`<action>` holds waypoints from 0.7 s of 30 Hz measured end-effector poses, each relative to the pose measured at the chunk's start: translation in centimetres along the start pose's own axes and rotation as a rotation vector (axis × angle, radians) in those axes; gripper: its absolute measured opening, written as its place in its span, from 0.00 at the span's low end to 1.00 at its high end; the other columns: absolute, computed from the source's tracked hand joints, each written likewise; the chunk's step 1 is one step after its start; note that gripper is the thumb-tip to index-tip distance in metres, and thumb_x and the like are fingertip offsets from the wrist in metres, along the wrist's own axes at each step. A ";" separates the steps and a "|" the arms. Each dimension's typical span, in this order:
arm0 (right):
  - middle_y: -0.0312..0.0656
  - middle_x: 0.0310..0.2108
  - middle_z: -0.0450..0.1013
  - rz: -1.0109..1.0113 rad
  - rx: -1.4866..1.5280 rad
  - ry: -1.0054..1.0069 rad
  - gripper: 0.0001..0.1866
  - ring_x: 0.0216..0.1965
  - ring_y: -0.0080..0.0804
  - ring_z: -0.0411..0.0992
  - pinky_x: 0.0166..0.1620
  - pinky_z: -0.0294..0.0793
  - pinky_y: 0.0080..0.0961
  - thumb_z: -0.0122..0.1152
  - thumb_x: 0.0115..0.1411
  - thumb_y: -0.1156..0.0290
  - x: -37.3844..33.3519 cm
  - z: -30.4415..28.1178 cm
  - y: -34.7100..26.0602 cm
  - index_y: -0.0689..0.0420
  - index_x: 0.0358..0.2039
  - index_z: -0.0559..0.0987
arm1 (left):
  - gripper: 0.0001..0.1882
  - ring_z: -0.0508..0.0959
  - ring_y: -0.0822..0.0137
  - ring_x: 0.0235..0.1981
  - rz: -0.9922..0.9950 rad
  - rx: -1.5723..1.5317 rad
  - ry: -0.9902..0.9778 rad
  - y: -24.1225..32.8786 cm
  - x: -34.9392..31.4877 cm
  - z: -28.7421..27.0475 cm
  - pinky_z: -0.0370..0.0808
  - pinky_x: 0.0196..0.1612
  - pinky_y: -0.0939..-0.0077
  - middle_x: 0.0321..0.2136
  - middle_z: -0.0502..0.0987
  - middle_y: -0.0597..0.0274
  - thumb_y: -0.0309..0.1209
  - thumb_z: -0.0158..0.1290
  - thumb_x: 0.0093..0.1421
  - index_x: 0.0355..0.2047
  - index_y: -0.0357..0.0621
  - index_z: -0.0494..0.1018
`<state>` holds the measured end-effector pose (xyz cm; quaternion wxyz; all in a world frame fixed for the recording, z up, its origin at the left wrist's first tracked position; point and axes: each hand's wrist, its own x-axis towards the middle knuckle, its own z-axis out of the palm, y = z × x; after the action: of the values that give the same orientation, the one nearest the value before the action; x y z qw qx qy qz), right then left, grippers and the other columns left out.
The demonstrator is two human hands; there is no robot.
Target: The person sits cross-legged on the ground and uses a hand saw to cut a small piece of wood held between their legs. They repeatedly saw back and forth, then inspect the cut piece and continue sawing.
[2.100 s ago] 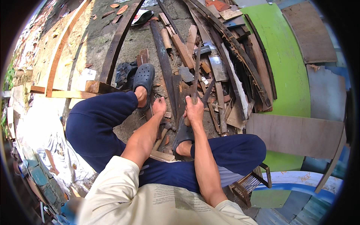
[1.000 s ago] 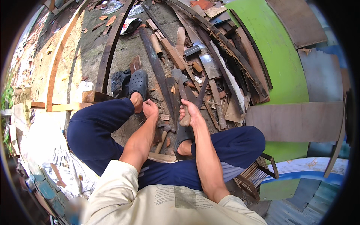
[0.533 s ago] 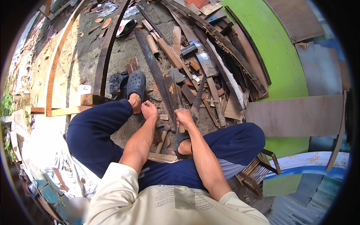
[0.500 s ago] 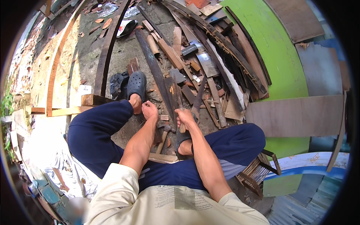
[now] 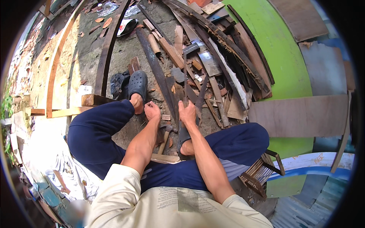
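Rough grey ground (image 5: 127,51) outdoors, sunlit toward the left and shaded around the person, carries scattered timber and debris. Right hand (image 5: 187,114): fingers wrapped around the handle of a long-bladed tool (image 5: 185,79), held just above the right clog (image 5: 183,133). Its narrow, dark blade points away from the person, over the offcuts; contact with the wood beneath cannot be determined. Left hand (image 5: 152,110): fingers curled inward, located just beside the heel of the left clog (image 5: 138,84); whether anything is held cannot be determined.

Between the feet, a claw hammer (image 5: 164,140) lies with its wooden handle toward the person, near a pale wood board (image 5: 165,158). Beyond the hands, a long dark plank (image 5: 152,60) lies at a slant, left of a short round wooden piece (image 5: 154,44). A black plastic bag (image 5: 119,84) sits just beside the left clog, on its outer side.

To the right, a heap of broken timber strips (image 5: 243,53) adjoins a green panel (image 5: 291,72); a brown board (image 5: 300,116) lies across that panel. A slatted wooden stool (image 5: 258,174) stands near the right knee. At far left, white cloth (image 5: 72,171) is spread in bright sun, below a pale batten (image 5: 57,60)
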<state>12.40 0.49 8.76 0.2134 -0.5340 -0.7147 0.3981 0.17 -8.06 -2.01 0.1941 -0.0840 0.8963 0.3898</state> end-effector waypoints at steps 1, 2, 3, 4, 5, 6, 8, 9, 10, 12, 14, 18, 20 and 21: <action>0.40 0.13 0.68 0.378 0.087 -0.296 0.16 0.13 0.34 0.71 0.19 0.71 0.36 0.59 0.64 0.62 -0.3 0.0 -0.1 0.65 0.31 0.74 | 0.20 0.77 0.47 0.44 -0.008 -0.009 0.009 -0.3 0.4 -0.2 0.72 0.50 0.53 0.41 0.78 0.45 0.45 0.47 0.67 0.42 0.40 0.76; 0.42 0.13 0.69 0.760 0.174 -0.592 0.16 0.13 0.35 0.71 0.19 0.71 0.37 0.58 0.64 0.63 -0.7 -0.3 -0.7 0.66 0.32 0.74 | 0.20 0.77 0.46 0.44 -0.012 -0.013 0.017 -0.5 0.8 -0.5 0.72 0.50 0.53 0.41 0.78 0.45 0.45 0.47 0.67 0.42 0.40 0.76; 0.42 0.17 0.68 0.632 -0.171 -0.650 0.16 0.12 0.33 0.68 0.17 0.70 0.36 0.58 0.64 0.64 -1.3 -0.5 -1.3 0.68 0.35 0.74 | 0.20 0.77 0.46 0.44 -0.015 -0.017 0.024 -0.7 1.1 -0.6 0.72 0.50 0.53 0.41 0.78 0.45 0.45 0.47 0.67 0.42 0.40 0.76; 0.45 0.20 0.72 0.688 0.019 -0.585 0.18 0.13 0.33 0.68 0.18 0.72 0.35 0.58 0.63 0.63 -2.4 -0.1 -0.7 0.70 0.35 0.75 | 0.20 0.77 0.46 0.45 -0.008 -0.033 0.023 -0.1 1.0 -0.5 0.71 0.51 0.53 0.41 0.78 0.45 0.45 0.47 0.67 0.43 0.40 0.76; 0.49 0.22 0.75 0.737 0.204 -0.527 0.20 0.13 0.32 0.69 0.18 0.73 0.35 0.58 0.62 0.63 -3.4 0.4 -0.6 0.73 0.35 0.76 | 0.20 0.77 0.46 0.45 -0.008 -0.048 0.030 0.2 0.7 -0.4 0.71 0.51 0.54 0.41 0.78 0.45 0.45 0.47 0.67 0.43 0.40 0.76; 0.48 0.23 0.76 0.742 0.235 -0.508 0.20 0.14 0.31 0.70 0.18 0.74 0.33 0.59 0.62 0.61 -3.3 1.0 -0.5 0.71 0.35 0.77 | 0.21 0.77 0.46 0.45 -0.009 -0.063 0.036 0.4 0.5 -0.3 0.71 0.51 0.54 0.41 0.78 0.45 0.45 0.46 0.67 0.43 0.40 0.76; 0.42 0.18 0.71 0.649 0.192 -0.498 0.18 0.13 0.31 0.70 0.18 0.72 0.33 0.60 0.64 0.60 -3.5 0.3 -3.5 0.67 0.34 0.76 | 0.21 0.77 0.46 0.46 -0.034 -0.053 0.035 -0.6 1.3 -0.6 0.71 0.52 0.54 0.41 0.78 0.44 0.45 0.46 0.67 0.44 0.40 0.76; 0.39 0.16 0.68 0.604 0.171 -0.481 0.18 0.13 0.31 0.70 0.18 0.71 0.33 0.60 0.64 0.59 -3.3 -0.3 -4.5 0.65 0.33 0.76 | 0.21 0.77 0.46 0.46 -0.041 -0.051 0.024 -0.8 1.4 -0.6 0.71 0.52 0.54 0.42 0.78 0.44 0.45 0.46 0.67 0.44 0.40 0.76; 0.39 0.16 0.70 0.466 0.075 -0.445 0.18 0.12 0.32 0.70 0.18 0.72 0.33 0.61 0.63 0.57 -2.7 -0.9 -3.9 0.63 0.33 0.77 | 0.21 0.77 0.46 0.46 -0.038 -0.043 0.020 -0.6 0.8 -0.7 0.71 0.52 0.54 0.42 0.78 0.44 0.45 0.46 0.67 0.44 0.39 0.76; 0.40 0.15 0.72 0.178 0.011 -0.209 0.20 0.11 0.31 0.71 0.18 0.71 0.31 0.62 0.63 0.56 -1.4 -0.2 -2.2 0.64 0.32 0.77 | 0.21 0.80 0.48 0.43 -0.005 0.002 0.074 -1.4 1.1 -0.4 0.73 0.49 0.56 0.39 0.81 0.45 0.46 0.48 0.66 0.43 0.39 0.77; 0.40 0.14 0.72 0.063 0.119 -0.070 0.20 0.11 0.31 0.71 0.17 0.70 0.30 0.61 0.63 0.57 -1.0 0.2 -1.8 0.65 0.33 0.76 | 0.22 0.81 0.49 0.42 -0.002 0.030 0.094 -1.8 1.1 -0.6 0.74 0.48 0.57 0.38 0.82 0.46 0.46 0.48 0.66 0.43 0.39 0.77; 0.41 0.14 0.70 0.306 0.112 -0.208 0.18 0.12 0.31 0.70 0.17 0.69 0.30 0.61 0.63 0.60 -1.4 0.2 1.3 0.66 0.33 0.73 | 0.21 0.79 0.48 0.44 -0.014 0.002 0.005 0.0 -0.2 -0.5 0.73 0.50 0.55 0.39 0.79 0.46 0.46 0.47 0.67 0.43 0.39 0.76; 0.38 0.15 0.67 0.849 0.348 -0.459 0.15 0.12 0.31 0.67 0.17 0.69 0.33 0.60 0.63 0.63 -1.7 0.0 0.2 0.65 0.32 0.72 | 0.21 0.78 0.47 0.44 -0.021 -0.015 -0.004 0.0 0.2 -0.7 0.72 0.50 0.55 0.40 0.78 0.45 0.45 0.46 0.67 0.43 0.39 0.76; 0.37 0.15 0.66 0.822 0.339 -0.461 0.15 0.12 0.31 0.66 0.17 0.69 0.34 0.60 0.63 0.63 -1.6 -0.3 -0.3 0.64 0.33 0.72 | 0.21 0.78 0.48 0.44 -0.022 -0.018 0.000 0.1 0.4 -0.6 0.72 0.50 0.55 0.40 0.78 0.46 0.45 0.46 0.67 0.42 0.39 0.76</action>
<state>13.03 -0.96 9.39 -0.0410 -0.6275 -0.3990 0.6673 -0.39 -8.49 -1.73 0.1976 -0.0959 0.8917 0.3959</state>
